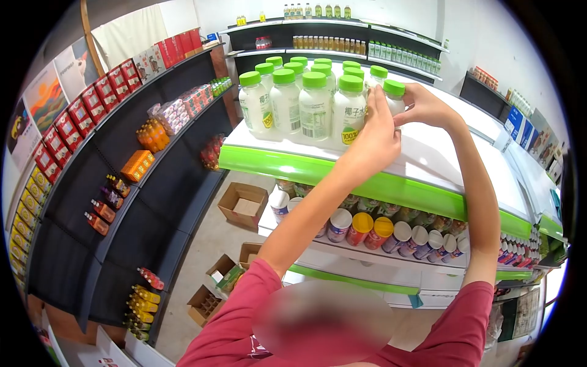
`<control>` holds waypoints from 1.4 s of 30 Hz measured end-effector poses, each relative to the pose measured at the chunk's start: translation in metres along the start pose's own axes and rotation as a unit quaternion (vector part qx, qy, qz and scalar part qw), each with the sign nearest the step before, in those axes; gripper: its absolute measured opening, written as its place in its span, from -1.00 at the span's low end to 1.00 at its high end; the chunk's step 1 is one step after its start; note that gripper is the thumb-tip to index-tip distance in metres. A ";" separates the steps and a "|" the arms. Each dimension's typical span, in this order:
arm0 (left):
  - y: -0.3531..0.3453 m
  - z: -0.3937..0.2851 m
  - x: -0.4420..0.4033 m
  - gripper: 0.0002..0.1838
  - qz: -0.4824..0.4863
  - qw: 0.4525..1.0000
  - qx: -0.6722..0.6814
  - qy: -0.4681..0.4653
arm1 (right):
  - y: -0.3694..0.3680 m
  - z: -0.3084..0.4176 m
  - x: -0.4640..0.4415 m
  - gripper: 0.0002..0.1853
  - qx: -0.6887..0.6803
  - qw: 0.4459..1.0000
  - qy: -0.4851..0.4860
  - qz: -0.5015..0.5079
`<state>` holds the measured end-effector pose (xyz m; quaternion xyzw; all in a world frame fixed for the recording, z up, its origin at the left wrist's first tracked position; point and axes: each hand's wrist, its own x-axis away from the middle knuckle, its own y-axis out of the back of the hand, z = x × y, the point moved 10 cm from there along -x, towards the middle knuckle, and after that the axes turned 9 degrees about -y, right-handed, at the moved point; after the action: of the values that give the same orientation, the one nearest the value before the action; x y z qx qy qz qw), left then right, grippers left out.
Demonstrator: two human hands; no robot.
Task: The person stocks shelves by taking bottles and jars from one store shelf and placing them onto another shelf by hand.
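Note:
Rows of white bottles with green caps (315, 113) stand upright on the white top shelf (422, 150). My right hand (425, 107) is curved around the right side of the bottle at the row's right end (394, 89), thumb and fingers on it. My left hand (380, 131) is raised between that bottle and the front bottle with a yellow label (350, 113), its fingers pointing up and close together. Whether the left fingers grip a bottle is hard to tell, since the hand hides the contact.
Below the green shelf edge (275, 164) stand canisters with white and yellow lids (361, 227). Open cardboard boxes (243, 205) lie on the floor to the left. Dark shelving (67, 244) with packaged goods lines the left; stocked wall shelves (330, 52) are behind.

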<state>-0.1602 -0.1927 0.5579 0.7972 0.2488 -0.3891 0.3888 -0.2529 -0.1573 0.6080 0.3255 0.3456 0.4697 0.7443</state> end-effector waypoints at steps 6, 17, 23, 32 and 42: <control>0.002 -0.005 0.002 -0.09 0.001 1.000 0.004 -0.002 | 0.001 0.001 0.000 -0.50 -0.029 0.999 0.029 -0.006; 0.008 -0.011 0.001 -0.18 -0.010 1.000 0.000 -0.002 | 0.000 -0.004 -0.003 -0.48 0.023 0.999 0.020 -0.012; 0.012 -0.024 0.002 -0.30 -0.018 0.999 -0.009 -0.030 | 0.014 0.004 0.002 -0.39 0.091 0.989 0.040 -0.113; 0.012 -0.028 0.003 -0.41 -0.017 0.998 -0.046 -0.035 | 0.011 -0.011 0.001 -0.25 0.046 0.993 -0.035 -0.099; 0.010 -0.033 0.005 -0.45 -0.001 0.996 -0.080 -0.044 | 0.005 -0.010 -0.001 -0.39 0.000 0.994 -0.005 -0.105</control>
<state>-0.1359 -0.1710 0.5710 0.7455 0.2623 -0.4031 0.4616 -0.2640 -0.1548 0.6072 0.2898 0.3744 0.3873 0.7911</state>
